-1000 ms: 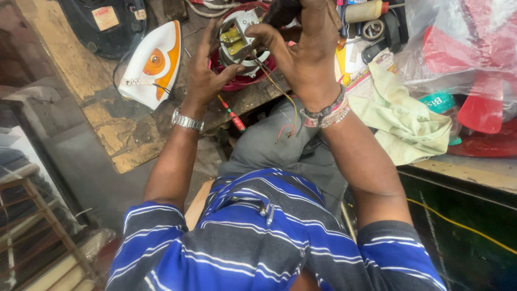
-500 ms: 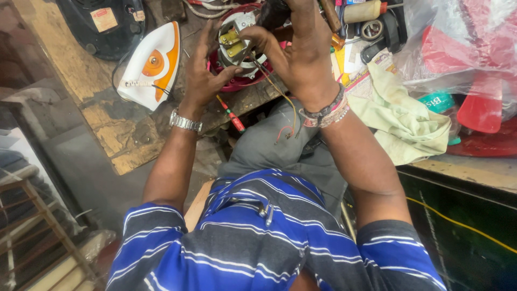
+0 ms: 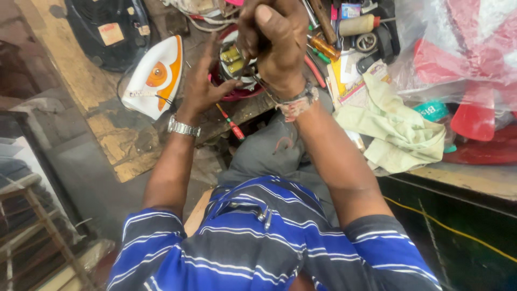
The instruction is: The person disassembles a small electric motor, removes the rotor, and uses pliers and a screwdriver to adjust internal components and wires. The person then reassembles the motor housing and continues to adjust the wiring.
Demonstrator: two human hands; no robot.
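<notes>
A small motor unit (image 3: 232, 60) with yellowish windings in a round red and white housing is held up over the cluttered workbench edge (image 3: 237, 110). My left hand (image 3: 207, 81), a metal watch on its wrist, cradles the housing from the left with the fingers spread upward and the thumb under it. My right hand (image 3: 274, 43) is closed in a fist over the unit's right side, thumb on top. A thin dark wire (image 3: 264, 85) runs from under this fist toward my wrist. What the fist pinches is hidden.
An orange and white clothes iron (image 3: 156, 81) lies left of the hands, a red-handled screwdriver (image 3: 230, 123) below them. Loose tools (image 3: 334, 37) sit at the top, a pale green cloth (image 3: 393, 129) and bagged red fan blades (image 3: 468, 64) at right. A wooden stool (image 3: 32, 215) stands lower left.
My right hand has gone from pinching at the unit with its fingertips to a closed fist over it. Both hands sit a little higher in view.
</notes>
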